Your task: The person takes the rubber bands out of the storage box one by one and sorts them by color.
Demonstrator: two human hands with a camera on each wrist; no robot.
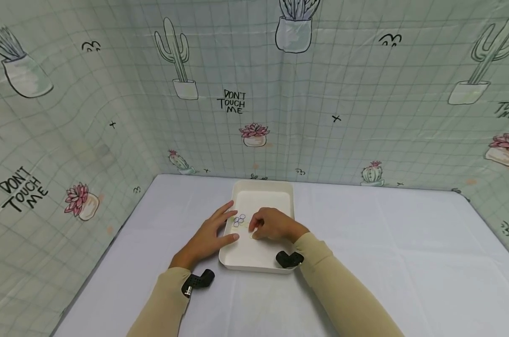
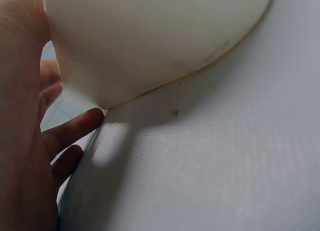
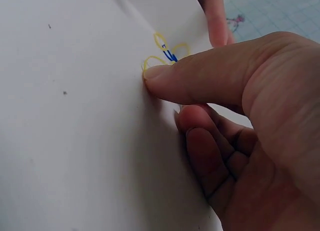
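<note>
A shallow white tray [image 1: 263, 199] lies on the table, and both hands are at it. Inside, near its left side, are several thin blue loops [image 1: 239, 218] like small rubber bands, with yellow ones beside them. My right hand [image 1: 275, 224] reaches over the tray, thumb and index finger pinching a yellow rubber band [image 3: 145, 66]. More of the yellow loops and a blue loop [image 3: 170, 55] show just past the thumb in the right wrist view. My left hand [image 1: 206, 241] rests at the left rim, its fingers extended and thumb over the tray; it holds nothing.
White cloth [image 1: 385, 248] covers the table around the tray. Behind and to the left hangs a gridded curtain [image 1: 305, 107] with cactus drawings. A black wrist camera [image 1: 289, 260] on the right arm overlaps the tray's near right corner in the head view.
</note>
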